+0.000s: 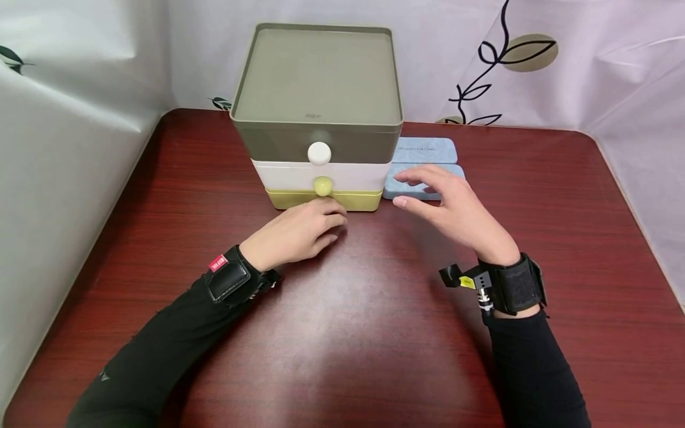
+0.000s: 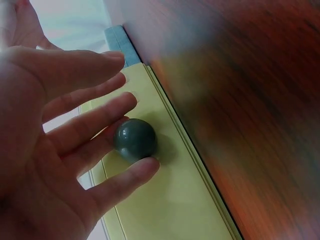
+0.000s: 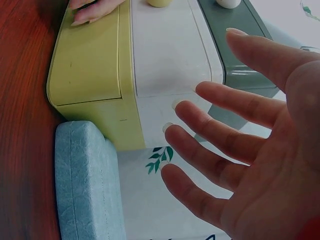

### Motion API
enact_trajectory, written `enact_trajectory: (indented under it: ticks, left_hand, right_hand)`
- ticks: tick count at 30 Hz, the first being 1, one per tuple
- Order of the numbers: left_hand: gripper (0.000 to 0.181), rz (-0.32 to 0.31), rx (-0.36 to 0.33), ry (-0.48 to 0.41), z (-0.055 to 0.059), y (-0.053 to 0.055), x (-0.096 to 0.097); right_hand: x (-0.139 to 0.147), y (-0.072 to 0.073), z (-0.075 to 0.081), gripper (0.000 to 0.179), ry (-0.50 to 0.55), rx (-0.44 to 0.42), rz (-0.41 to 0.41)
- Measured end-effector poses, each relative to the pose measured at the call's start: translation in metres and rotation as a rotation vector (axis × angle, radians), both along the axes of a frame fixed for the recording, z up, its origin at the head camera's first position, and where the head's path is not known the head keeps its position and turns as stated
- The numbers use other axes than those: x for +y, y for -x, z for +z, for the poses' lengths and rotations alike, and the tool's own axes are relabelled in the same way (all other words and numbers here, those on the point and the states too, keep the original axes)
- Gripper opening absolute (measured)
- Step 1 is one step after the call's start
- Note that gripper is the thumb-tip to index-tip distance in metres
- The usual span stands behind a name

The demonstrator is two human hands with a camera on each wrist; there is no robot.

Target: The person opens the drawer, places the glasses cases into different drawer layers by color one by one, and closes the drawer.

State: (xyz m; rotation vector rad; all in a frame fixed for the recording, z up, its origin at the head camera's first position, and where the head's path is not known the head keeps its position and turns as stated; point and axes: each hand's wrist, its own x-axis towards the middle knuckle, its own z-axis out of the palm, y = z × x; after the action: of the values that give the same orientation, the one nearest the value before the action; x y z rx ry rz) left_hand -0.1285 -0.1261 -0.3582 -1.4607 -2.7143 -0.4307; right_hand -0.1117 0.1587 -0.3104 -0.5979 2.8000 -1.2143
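Observation:
A stacked drawer box stands at the back, with a grey-green top drawer (image 1: 267,142), a white middle drawer (image 1: 278,174) and a yellow bottom drawer (image 1: 364,202). My left hand (image 1: 299,232) reaches to the yellow drawer's front. In the left wrist view its fingers spread beside a round dark green knob (image 2: 135,140), fingertips right at it, thumb apart. The head view has that knob hidden behind the hand. My right hand (image 1: 452,205) hovers right of the box, fingers apart and bent a little, holding nothing, over a light blue case (image 1: 393,187).
A second blue case (image 1: 428,150) with small print lies behind the first, against the box's right side. A white knob (image 1: 319,153) and a yellow knob (image 1: 323,186) stick out above my left hand. Pale patterned sheeting (image 1: 535,83) borders the dark red wooden table (image 1: 562,196).

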Motion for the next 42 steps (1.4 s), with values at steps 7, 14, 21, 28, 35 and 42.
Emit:
enact_trajectory:
  ticks: [7, 14, 21, 28, 35, 42]
  left_hand:
    - [0.020, 0.034, 0.002, 0.015, 0.002, -0.002, 0.002]
    - [0.018, 0.054, 0.004, 0.023, 0.002, -0.003, 0.003]
    - [0.014, 0.076, 0.007, 0.021, 0.003, -0.006, 0.005]
    - [0.016, 0.087, 0.003, 0.037, 0.004, -0.009, 0.007]
    - [0.016, 0.079, 0.008, 0.044, 0.004, -0.011, 0.007]
    - [0.019, 0.077, 0.011, 0.048, 0.005, -0.012, 0.009]
  right_hand:
    - [0.001, 0.000, -0.001, 0.040, 0.000, 0.005, 0.003]
    - [0.002, 0.000, -0.002, 0.040, -0.001, 0.004, 0.006]
    - [0.003, 0.001, -0.001, 0.040, -0.004, 0.009, 0.011]
    - [0.004, 0.002, -0.001, 0.040, -0.006, 0.010, 0.012]
    - [0.004, 0.002, -0.002, 0.039, -0.015, 0.004, 0.006]
    - [0.005, 0.003, -0.002, 0.040, -0.019, -0.004, 0.010]
